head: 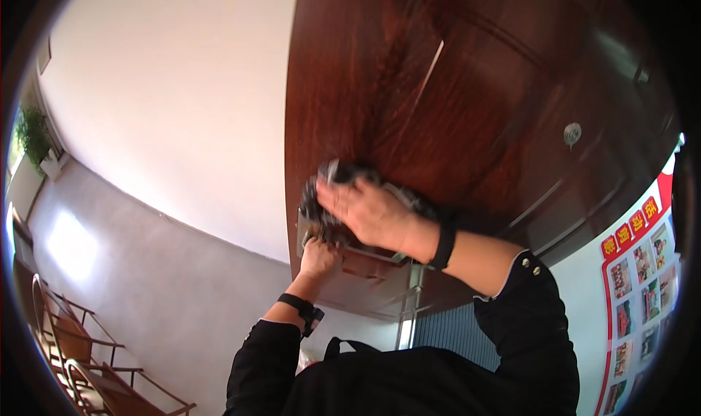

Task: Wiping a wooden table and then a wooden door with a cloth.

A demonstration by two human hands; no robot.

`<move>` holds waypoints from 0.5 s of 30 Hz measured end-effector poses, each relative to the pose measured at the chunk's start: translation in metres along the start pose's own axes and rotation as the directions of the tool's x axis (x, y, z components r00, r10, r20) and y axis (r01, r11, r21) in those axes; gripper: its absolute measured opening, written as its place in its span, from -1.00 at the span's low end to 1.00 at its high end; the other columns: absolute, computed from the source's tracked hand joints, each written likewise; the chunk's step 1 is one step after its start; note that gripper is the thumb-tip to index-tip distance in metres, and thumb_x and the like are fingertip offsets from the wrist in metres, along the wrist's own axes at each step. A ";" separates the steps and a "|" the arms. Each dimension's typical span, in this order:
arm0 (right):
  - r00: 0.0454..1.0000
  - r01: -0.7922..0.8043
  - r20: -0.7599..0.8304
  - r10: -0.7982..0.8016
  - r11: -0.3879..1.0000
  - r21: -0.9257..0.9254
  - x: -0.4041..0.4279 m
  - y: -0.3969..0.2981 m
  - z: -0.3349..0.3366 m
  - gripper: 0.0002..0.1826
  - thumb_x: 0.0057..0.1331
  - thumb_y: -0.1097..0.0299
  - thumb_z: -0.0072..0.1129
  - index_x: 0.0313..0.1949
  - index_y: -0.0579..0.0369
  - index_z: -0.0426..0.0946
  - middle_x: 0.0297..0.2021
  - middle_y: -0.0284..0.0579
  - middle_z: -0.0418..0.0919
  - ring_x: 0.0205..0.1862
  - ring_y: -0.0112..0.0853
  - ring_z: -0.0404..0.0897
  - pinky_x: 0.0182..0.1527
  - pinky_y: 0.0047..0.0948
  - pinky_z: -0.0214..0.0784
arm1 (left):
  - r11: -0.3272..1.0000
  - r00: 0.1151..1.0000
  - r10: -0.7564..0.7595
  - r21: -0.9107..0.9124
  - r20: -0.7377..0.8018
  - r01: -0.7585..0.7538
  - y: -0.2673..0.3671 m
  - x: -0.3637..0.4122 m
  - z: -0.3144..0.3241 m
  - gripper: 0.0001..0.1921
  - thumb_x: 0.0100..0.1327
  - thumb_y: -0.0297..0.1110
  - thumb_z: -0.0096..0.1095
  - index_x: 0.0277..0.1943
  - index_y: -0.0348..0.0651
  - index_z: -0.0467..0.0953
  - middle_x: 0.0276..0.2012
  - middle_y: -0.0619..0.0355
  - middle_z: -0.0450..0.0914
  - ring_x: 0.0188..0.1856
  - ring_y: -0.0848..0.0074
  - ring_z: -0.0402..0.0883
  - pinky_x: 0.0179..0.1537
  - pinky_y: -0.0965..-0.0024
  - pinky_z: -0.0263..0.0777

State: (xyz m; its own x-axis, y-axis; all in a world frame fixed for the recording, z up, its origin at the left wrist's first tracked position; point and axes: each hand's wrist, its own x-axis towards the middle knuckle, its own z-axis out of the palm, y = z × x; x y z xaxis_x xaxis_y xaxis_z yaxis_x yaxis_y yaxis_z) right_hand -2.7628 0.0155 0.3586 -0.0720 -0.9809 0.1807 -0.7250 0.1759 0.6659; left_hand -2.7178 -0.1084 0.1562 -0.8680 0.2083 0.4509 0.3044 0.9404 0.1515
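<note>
A dark reddish-brown wooden door [465,142] with a glossy surface fills the middle and right of the view. My right hand [378,210], flat with its fingers stretched out, holds a dark grey cloth [311,202] against the door near its left edge. The cloth is bunched and blurred by motion. Just below, my left hand [320,260] is curled beside a metal plate on the door's edge; its fingertips are hidden and blurred, so what they grip cannot be told. Both wrists wear black bands.
A small round metal fitting [572,134] sits on the door. A white wall [175,98] adjoins it on the left. Wooden chairs [74,339] stand at lower left, a potted plant [34,136] at far left. A red-edged photo board [621,301] hangs at right.
</note>
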 end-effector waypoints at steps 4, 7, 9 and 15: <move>0.998 0.026 -0.054 -0.018 0.990 0.138 0.009 0.007 0.000 -0.43 0.28 0.34 -0.12 0.30 0.11 0.34 0.36 -0.09 0.28 0.26 -0.31 0.38 0.18 -0.28 0.22 | 1.000 1.000 0.005 -0.010 0.003 -0.005 -0.004 -0.003 0.017 -0.79 0.26 -0.22 0.04 -0.36 -0.11 0.56 -0.50 0.10 0.66 -0.36 0.29 0.67 -0.23 0.21 0.43; 0.959 -0.164 -0.225 0.174 0.985 0.061 0.029 0.065 -0.058 -0.52 0.25 0.37 -0.07 0.16 0.04 0.52 0.32 -0.06 0.34 0.31 -0.28 0.36 0.18 -0.21 0.25 | 0.999 0.998 0.014 -0.036 0.054 -0.012 -0.004 -0.005 0.008 -0.80 0.24 -0.19 0.07 -0.32 -0.10 0.56 -0.47 0.11 0.67 -0.34 0.29 0.67 -0.22 0.21 0.43; 0.850 -0.384 -0.461 0.256 0.899 -0.210 0.046 0.112 -0.115 -0.53 0.14 0.31 0.18 0.08 0.10 0.54 0.23 -0.04 0.43 0.32 -0.16 0.34 0.29 -0.11 0.17 | 0.997 0.996 -0.001 -0.076 0.087 0.008 -0.002 -0.008 -0.004 -0.81 0.23 -0.19 0.09 -0.28 -0.10 0.55 -0.45 0.11 0.67 -0.31 0.29 0.67 -0.22 0.21 0.43; 0.542 -0.745 -0.752 0.374 0.628 -0.225 0.075 0.170 -0.176 -0.45 0.28 0.30 0.19 0.19 0.36 0.35 0.24 0.25 0.32 0.31 0.05 0.25 0.38 -0.08 0.05 | 0.997 0.999 0.040 -0.059 0.006 -0.040 0.001 -0.002 0.001 -0.83 0.21 -0.23 0.08 -0.27 -0.10 0.53 -0.45 0.10 0.67 -0.31 0.30 0.67 -0.23 0.20 0.43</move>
State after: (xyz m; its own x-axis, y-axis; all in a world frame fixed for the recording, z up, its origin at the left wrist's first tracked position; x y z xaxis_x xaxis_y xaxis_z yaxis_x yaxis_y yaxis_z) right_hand -2.7709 -0.0135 0.6133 0.2048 -0.4034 0.8918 -0.2474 0.8602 0.4459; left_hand -2.7161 -0.1077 0.1543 -0.8572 0.2472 0.4517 0.3612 0.9139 0.1853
